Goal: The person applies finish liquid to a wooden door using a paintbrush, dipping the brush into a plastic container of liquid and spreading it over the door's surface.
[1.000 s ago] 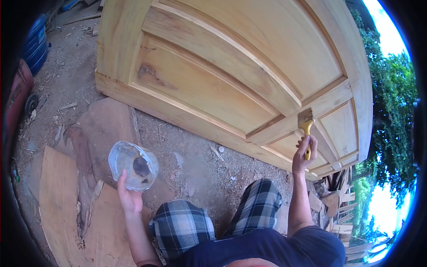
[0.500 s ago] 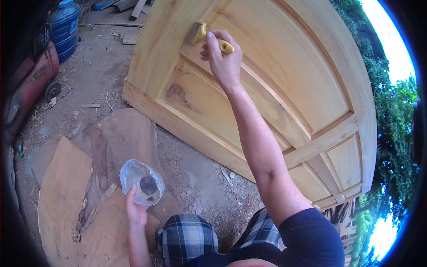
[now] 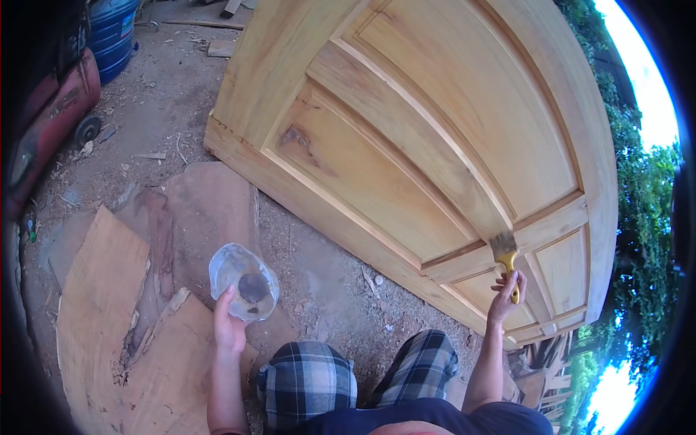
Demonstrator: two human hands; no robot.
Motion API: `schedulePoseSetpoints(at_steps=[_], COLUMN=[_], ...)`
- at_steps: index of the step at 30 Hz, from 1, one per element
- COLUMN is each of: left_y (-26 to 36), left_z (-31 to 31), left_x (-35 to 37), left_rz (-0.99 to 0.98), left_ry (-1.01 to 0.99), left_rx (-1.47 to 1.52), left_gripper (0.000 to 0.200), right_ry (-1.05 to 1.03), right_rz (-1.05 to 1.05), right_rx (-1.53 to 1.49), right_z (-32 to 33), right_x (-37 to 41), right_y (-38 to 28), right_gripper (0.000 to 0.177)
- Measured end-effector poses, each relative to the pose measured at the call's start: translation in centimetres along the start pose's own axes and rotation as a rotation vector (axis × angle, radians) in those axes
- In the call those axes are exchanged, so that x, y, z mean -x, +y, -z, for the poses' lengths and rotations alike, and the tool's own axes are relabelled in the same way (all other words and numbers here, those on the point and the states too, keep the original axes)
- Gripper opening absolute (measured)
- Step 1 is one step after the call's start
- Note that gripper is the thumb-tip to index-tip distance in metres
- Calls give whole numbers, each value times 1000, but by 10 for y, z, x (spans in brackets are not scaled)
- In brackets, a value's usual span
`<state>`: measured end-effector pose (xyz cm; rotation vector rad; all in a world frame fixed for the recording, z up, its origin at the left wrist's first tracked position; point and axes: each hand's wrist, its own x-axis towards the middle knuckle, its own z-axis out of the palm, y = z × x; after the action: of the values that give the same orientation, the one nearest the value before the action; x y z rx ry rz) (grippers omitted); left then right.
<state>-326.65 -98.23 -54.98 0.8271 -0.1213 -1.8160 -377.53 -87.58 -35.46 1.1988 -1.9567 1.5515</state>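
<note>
My right hand [image 3: 507, 291] grips the yellow handle of a paintbrush [image 3: 504, 254]. Its bristles meet a wooden door [image 3: 391, 192] where a long rail joins a cross rail, toward the right end. The door has raised panels and a curved outer edge, and it lies tilted in front of me. In my left hand [image 3: 229, 328] is a clear plastic container [image 3: 230, 272] with an uneven rim, held by its side with the thumb over the edge. A dark round patch and a smaller dark spot show at its bottom.
Thin wooden sheets [image 3: 101, 290] lie on the dirt ground at the left. Behind them stand a red wheeled tank [image 3: 61, 109] and a blue water jug [image 3: 110, 40]. My knees in plaid cloth [image 3: 308, 384] are close below. Green foliage [image 3: 638, 210] grows beyond the door.
My right hand has swept the paintbrush along the door's long rail from its upper left end to the lower right. The container appears slightly further right and higher, still in my left hand.
</note>
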Motion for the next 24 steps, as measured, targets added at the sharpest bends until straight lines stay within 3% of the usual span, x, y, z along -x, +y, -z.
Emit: schedulePoseSetpoints(at_steps=[2,4,8,10,12,15,18,21,24], left_y=[1,1,-1,-1,-2,0,2,2,4], left_z=[0,-2,1,6,13,24,30,33,32], left_x=[-1,-2,5,9,14,22,27,26,22], left_rz=[-1,-21,-41,-43,-49,-33,-31,-4,20], left_ry=[-35,-40,-49,-50,-54,3,44,57,19], left_rx=[7,15,30,43,53,48,44,39,42], left_gripper=[58,58,56,56,57,56,57,56,58], right_ry=[82,80,-354,-594,-738,-471,7,295,43], right_rz=[-144,-205,57,8,221,874,1246,1343,1487], right_rx=[125,204,38,-183,-333,-197,-130,333,717], right_z=[28,11,-100,-157,-216,-286,-318,-332,-381], right_x=[6,5,9,4,-16,-92,-161,-165,-131], right_y=[31,20,-78,-160,-218,-301,-384,-421,-382], right_gripper=[21,20,18,18,16,19,18,10,16])
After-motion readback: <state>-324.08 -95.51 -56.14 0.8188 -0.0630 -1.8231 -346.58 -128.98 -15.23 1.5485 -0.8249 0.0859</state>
